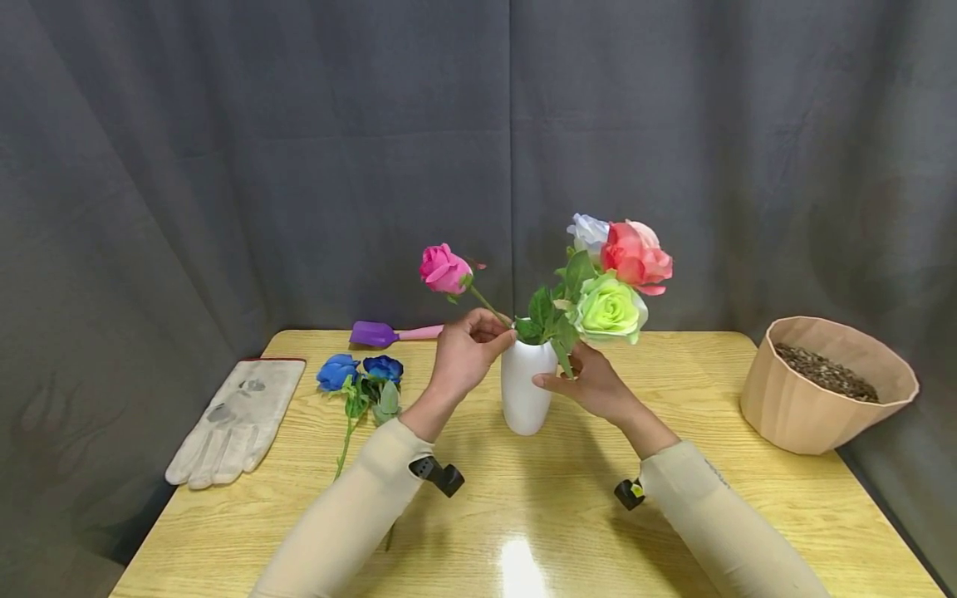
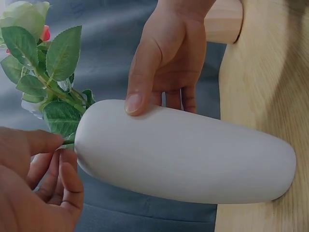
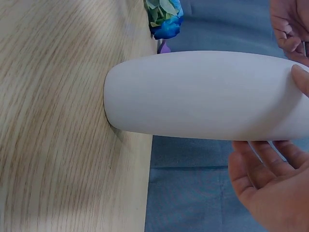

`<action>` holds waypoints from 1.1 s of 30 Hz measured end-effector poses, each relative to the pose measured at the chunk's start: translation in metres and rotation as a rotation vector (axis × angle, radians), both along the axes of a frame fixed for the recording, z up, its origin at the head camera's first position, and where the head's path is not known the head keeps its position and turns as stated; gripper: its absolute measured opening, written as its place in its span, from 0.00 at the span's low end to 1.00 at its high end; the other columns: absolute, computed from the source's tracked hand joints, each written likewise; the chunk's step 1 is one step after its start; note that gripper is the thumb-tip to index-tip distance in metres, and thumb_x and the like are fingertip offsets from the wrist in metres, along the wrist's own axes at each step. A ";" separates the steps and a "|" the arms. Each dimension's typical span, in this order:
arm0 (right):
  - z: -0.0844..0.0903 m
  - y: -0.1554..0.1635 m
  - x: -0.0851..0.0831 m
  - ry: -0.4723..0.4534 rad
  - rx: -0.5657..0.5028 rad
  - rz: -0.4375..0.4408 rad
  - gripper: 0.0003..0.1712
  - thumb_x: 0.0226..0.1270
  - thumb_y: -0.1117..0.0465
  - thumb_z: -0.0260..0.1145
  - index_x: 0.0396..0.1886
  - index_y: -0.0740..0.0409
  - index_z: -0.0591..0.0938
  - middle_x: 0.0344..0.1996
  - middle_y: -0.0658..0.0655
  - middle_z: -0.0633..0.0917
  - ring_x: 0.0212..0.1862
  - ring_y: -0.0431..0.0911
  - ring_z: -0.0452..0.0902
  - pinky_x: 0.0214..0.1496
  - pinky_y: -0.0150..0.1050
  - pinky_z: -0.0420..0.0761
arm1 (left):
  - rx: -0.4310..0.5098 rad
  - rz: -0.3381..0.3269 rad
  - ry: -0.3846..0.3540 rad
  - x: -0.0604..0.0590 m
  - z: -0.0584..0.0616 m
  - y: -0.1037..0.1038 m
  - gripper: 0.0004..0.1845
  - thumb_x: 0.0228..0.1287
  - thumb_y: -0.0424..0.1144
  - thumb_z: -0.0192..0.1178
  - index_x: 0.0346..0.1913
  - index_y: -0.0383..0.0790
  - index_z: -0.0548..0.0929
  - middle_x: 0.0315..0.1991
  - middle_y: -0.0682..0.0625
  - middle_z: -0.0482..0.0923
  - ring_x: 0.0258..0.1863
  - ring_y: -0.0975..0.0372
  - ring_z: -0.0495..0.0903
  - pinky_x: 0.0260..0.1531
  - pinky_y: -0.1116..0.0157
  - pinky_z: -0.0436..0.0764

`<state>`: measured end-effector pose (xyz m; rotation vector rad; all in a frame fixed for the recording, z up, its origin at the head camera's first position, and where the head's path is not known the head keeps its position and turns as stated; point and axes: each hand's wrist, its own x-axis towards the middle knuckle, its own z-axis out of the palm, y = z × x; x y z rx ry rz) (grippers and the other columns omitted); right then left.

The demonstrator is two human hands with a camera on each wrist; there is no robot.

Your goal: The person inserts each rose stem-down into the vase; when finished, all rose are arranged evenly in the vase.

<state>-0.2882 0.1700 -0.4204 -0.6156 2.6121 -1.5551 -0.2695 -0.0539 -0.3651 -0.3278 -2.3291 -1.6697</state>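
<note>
A white vase [image 1: 526, 390] stands upright at the middle of the wooden table. Several artificial roses lean out of it to the right, among them a coral rose [image 1: 634, 256] and a green rose [image 1: 610, 307]. My left hand [image 1: 467, 353] pinches the stem of a pink rose [image 1: 443, 269] between thumb and fingers, right at the vase's rim; its bloom tilts to the left. In the left wrist view the green stem [image 2: 69, 142] shows between the fingertips and the mouth. My right hand [image 1: 594, 384] holds the vase's upper right side, thumb in front and fingers behind.
Two blue roses [image 1: 339, 372] lie on the table [image 1: 478, 531] at left, partly behind my left forearm. A purple trowel [image 1: 374, 334] with a pink handle is at the back edge. Work gloves [image 1: 238, 419] lie far left; a peach planter [image 1: 792, 407] containing brown material stands at right.
</note>
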 end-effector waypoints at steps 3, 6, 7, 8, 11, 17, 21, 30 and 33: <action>0.000 -0.001 0.000 0.000 0.002 0.000 0.41 0.62 0.47 0.74 0.72 0.47 0.68 0.62 0.56 0.80 0.59 0.55 0.78 0.57 0.51 0.79 | -0.042 -0.011 -0.016 0.000 -0.002 -0.002 0.07 0.61 0.41 0.70 0.39 0.43 0.88 0.36 0.48 0.86 0.35 0.60 0.82 0.35 0.68 0.80; 0.000 0.000 0.001 -0.003 0.005 -0.006 0.41 0.62 0.47 0.74 0.72 0.48 0.69 0.61 0.56 0.81 0.57 0.54 0.79 0.55 0.49 0.79 | -0.031 -0.028 -0.046 0.000 -0.004 -0.004 0.08 0.61 0.40 0.71 0.42 0.42 0.88 0.37 0.48 0.86 0.36 0.61 0.82 0.35 0.68 0.81; 0.000 0.000 0.001 -0.005 0.006 -0.007 0.40 0.62 0.47 0.73 0.71 0.48 0.69 0.61 0.56 0.81 0.57 0.54 0.79 0.55 0.48 0.80 | -0.018 -0.033 -0.052 0.000 -0.005 -0.005 0.09 0.60 0.39 0.71 0.43 0.42 0.88 0.38 0.47 0.86 0.36 0.61 0.82 0.36 0.69 0.81; 0.000 0.000 0.001 -0.008 0.006 -0.010 0.40 0.62 0.46 0.74 0.71 0.48 0.69 0.61 0.56 0.81 0.57 0.54 0.79 0.55 0.47 0.80 | -0.005 -0.039 -0.055 -0.001 -0.005 -0.006 0.10 0.60 0.38 0.71 0.44 0.42 0.88 0.38 0.46 0.86 0.37 0.60 0.82 0.36 0.69 0.81; 0.000 0.001 0.001 -0.012 0.007 -0.017 0.40 0.62 0.47 0.74 0.71 0.49 0.70 0.61 0.56 0.81 0.56 0.53 0.79 0.53 0.44 0.79 | 0.026 -0.056 -0.055 -0.001 -0.007 -0.008 0.11 0.61 0.37 0.71 0.46 0.41 0.87 0.39 0.45 0.85 0.39 0.59 0.83 0.37 0.69 0.82; -0.001 0.000 0.000 -0.007 0.010 -0.016 0.41 0.61 0.46 0.74 0.72 0.49 0.69 0.62 0.56 0.80 0.54 0.52 0.79 0.49 0.40 0.78 | 0.048 -0.074 -0.058 -0.002 -0.010 -0.013 0.13 0.62 0.37 0.69 0.49 0.39 0.87 0.40 0.43 0.85 0.39 0.58 0.83 0.35 0.69 0.80; 0.000 0.000 0.000 -0.005 0.017 -0.014 0.41 0.62 0.46 0.74 0.72 0.50 0.69 0.62 0.56 0.80 0.53 0.52 0.78 0.48 0.40 0.77 | 0.030 -0.063 -0.114 -0.002 -0.015 -0.021 0.12 0.64 0.36 0.68 0.50 0.39 0.86 0.40 0.44 0.84 0.37 0.60 0.81 0.32 0.69 0.80; 0.001 -0.001 0.001 -0.006 0.022 -0.026 0.40 0.61 0.46 0.74 0.70 0.48 0.71 0.61 0.56 0.81 0.52 0.52 0.78 0.48 0.41 0.77 | 0.026 -0.057 -0.171 0.000 -0.023 -0.041 0.10 0.66 0.38 0.67 0.47 0.40 0.86 0.40 0.45 0.84 0.35 0.61 0.81 0.32 0.66 0.81; 0.000 -0.001 0.001 -0.003 0.023 -0.022 0.39 0.61 0.47 0.74 0.70 0.49 0.71 0.61 0.56 0.81 0.53 0.53 0.78 0.49 0.42 0.77 | 0.015 -0.052 -0.171 0.001 -0.026 -0.048 0.09 0.66 0.38 0.66 0.47 0.40 0.86 0.40 0.44 0.85 0.36 0.58 0.81 0.32 0.65 0.80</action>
